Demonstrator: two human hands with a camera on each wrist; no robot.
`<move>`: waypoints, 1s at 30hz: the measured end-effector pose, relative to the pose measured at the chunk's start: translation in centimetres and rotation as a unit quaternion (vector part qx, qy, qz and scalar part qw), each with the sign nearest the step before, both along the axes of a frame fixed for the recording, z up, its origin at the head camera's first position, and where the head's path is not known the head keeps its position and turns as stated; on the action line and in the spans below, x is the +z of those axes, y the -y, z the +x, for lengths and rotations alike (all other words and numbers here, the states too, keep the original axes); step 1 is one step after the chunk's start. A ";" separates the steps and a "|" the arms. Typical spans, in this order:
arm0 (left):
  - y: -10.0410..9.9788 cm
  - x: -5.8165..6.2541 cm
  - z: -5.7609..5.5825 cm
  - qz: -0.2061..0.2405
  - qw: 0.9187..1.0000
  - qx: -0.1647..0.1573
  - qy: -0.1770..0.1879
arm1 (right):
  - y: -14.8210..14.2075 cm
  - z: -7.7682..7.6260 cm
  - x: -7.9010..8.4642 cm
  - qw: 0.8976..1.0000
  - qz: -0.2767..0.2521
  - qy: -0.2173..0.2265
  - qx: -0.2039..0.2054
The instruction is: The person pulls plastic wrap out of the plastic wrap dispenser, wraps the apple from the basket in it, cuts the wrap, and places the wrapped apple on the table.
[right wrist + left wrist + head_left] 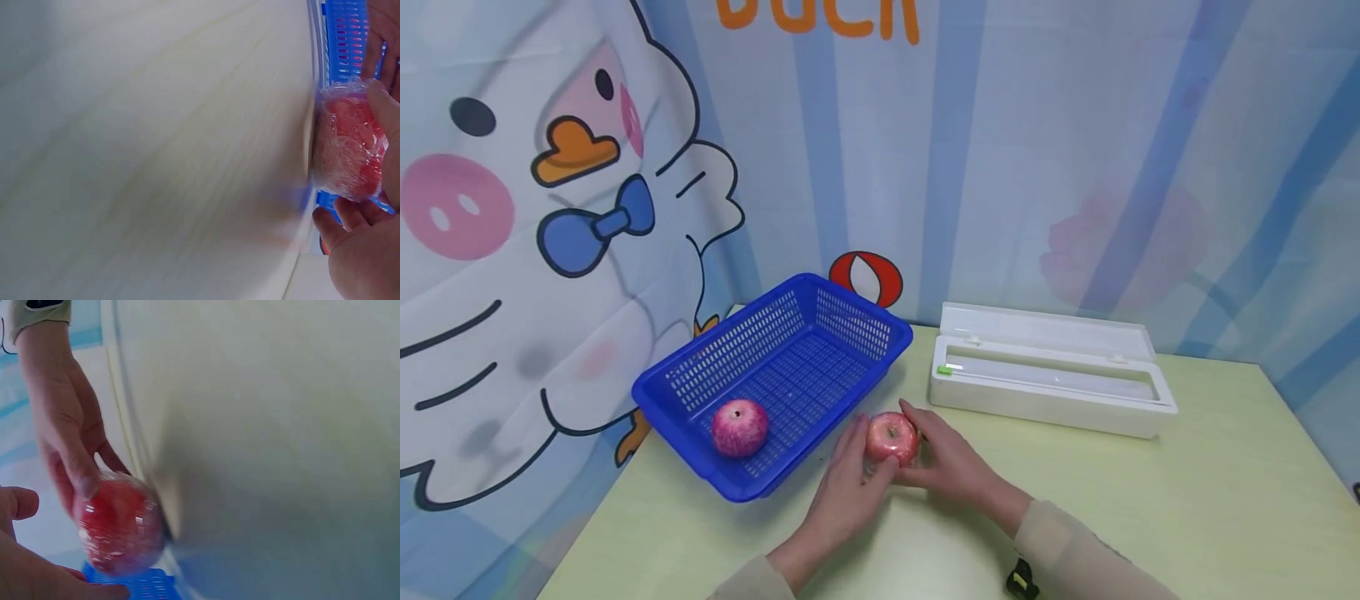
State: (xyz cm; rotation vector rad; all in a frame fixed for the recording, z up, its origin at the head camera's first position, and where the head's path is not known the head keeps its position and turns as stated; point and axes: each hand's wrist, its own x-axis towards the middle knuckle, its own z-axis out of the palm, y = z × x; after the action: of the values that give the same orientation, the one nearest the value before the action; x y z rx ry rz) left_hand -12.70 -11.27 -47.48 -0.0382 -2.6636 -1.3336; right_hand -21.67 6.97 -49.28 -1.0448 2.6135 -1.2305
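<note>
A red apple (892, 438) in shiny clear film sits between my two hands, low over the table in front of the basket. My right hand (951, 467) holds it from the right; its thumb (382, 112) lies across the film, with the other fingers around the far side. On the apple's left is my left hand (846, 487), its fingers stretched along that side. In the left wrist view the left thumb (22, 503) stands apart from the wrapped apple (122, 525).
A blue plastic basket (688, 446) at the left holds a second red apple (740, 427). Behind on the right stands a white film dispenser box (1045, 408), its lid (1048, 327) raised. A printed cloth (1015, 167) hangs behind the pale table (1225, 483). A small dark object (1021, 579) lies by the right sleeve.
</note>
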 end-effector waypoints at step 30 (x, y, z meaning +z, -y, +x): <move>-7.4 8.5 -6.8 -0.201 0.970 -0.117 0.066 | -14.8 0.9 5.0 0.992 0.051 -0.083 -0.086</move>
State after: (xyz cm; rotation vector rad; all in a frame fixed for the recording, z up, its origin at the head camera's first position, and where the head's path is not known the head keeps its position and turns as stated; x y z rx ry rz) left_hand -19.46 -3.83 -38.99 -0.3340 -3.0786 -0.8480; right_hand -20.73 21.75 -44.23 -0.9622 2.9123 -1.0692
